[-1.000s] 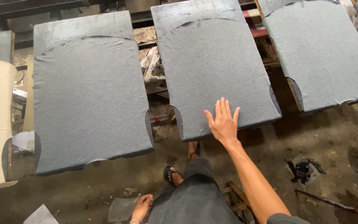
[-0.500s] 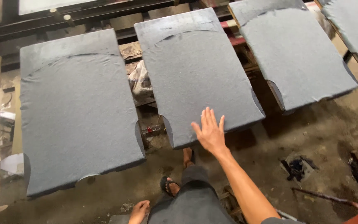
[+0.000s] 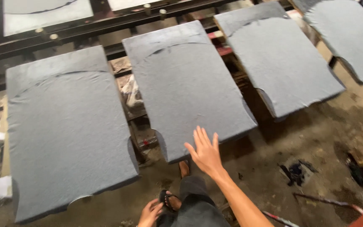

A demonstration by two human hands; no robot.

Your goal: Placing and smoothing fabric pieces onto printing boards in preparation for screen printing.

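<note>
At the middle grey shirt panel's (image 3: 188,88) near edge, the right hand (image 3: 206,152) lies spread flat, seemingly touching.

Matt grey knit cloth (image 3: 185,84) on boards, rough stained concrete floor (image 3: 316,143)

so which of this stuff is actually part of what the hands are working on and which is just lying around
In hand:
- right hand, open, fingers spread at the near edge of the middle grey cloth-covered board
- neighbouring grey boards, left and right

Lying about:
- left hand, low by the knee, holding nothing
- dark scraps on the dirt floor
- rags between the boards
</note>
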